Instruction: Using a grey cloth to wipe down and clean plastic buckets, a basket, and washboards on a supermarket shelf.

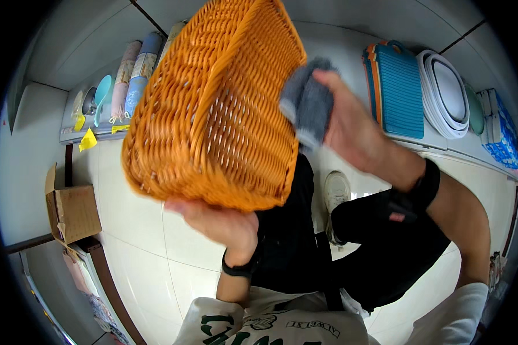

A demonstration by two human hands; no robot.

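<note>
An orange wicker basket (213,115) is held up tilted in front of me, above my legs. My left hand (218,227) supports it from below, with the palm and fingers pressed to its lower edge and partly hidden by it. My right hand (354,123) grips a folded dark grey cloth (313,106) with paler ends. The cloth lies against the basket's right side. Slight blur shows on the basket's lower part and on both hands.
Ribbed teal boards (400,92) with orange ones, white oval basins (450,98) and a blue package (501,129) stand on the low shelf at right. Rolled fabrics (138,75) and a teal ladle (102,92) stand at left. An open cardboard box (75,213) sits on the left.
</note>
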